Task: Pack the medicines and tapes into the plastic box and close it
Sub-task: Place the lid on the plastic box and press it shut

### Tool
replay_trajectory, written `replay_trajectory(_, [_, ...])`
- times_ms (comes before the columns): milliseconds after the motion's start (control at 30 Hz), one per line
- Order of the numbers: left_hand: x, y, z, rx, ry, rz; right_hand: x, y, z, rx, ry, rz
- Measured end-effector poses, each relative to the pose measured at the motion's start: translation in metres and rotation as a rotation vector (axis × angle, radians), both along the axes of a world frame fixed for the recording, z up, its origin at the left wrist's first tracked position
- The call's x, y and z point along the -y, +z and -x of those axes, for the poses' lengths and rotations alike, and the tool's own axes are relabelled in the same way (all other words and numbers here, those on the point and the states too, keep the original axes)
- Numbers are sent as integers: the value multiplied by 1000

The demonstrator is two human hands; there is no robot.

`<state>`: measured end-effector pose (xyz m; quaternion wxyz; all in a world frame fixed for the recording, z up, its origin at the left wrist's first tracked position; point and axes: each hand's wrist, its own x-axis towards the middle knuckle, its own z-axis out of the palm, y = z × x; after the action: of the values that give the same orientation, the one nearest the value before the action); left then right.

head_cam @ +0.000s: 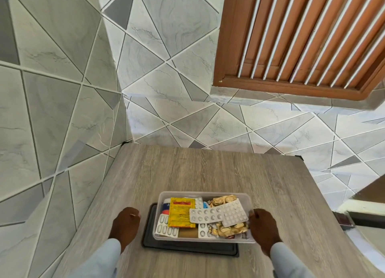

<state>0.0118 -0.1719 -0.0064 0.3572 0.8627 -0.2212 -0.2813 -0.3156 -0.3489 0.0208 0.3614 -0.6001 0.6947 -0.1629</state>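
The right hand (263,227) is curled around the right end of the clear plastic box (161,196), gripping its rim. The left hand (126,223) is held in a loose fist on the wooden table (208,169), holding nothing, just left of the box. Pill strips (206,214) and a yellow packet (180,212) are packed inside the uncovered box, which is set over a dark lid (150,232).

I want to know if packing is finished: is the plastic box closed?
Open: the plastic box has no lid on; the dark lid lies underneath.
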Motion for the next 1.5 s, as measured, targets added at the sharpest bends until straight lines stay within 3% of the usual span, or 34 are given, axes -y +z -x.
replay_trajectory(100, [10, -12, 12, -75, -127, -126, 24, 7, 21, -2, -54, 30])
replay_trajectory(233, [22, -23, 27, 69, -179, -263, 44, 17, 46, 39, -115, 36])
replay_trajectory(400, [32, -16, 25, 43, -80, -297, 46, 31, 62, 82, -153, 36])
replay_trajectory(600, [31, 47, -82, 208, 173, -339, 51, 22, 63, 107, -72, -26])
replay_trajectory(700, [28, 102, -133, 272, 232, -276, 47, 13, 48, 127, -41, -63])
replay_trajectory(800, [28, 154, -142, 302, 145, -154, 41, 4, 28, 146, -8, -88])
replay_trajectory(933, [37, 200, -105, 309, -1, 19, 33, -9, 3, 155, 27, -118])
replay_trajectory(1067, [50, 213, -60, 180, -97, 113, 28, -11, -14, 95, 79, -118])
replay_trajectory(1167, [66, 212, -18, 117, -155, 181, 24, 9, -28, 20, 147, 95])
replay_trajectory(1267, [83, 201, 21, 29, -203, 227, 5, 46, -57, 250, 329, 198])
replay_trajectory(1400, [100, 186, 69, 54, -339, 181, -36, 86, -99, 679, 686, -234])
replay_trajectory(1500, [108, 171, 90, -16, -364, 149, -56, 86, -114, 733, 602, -128])
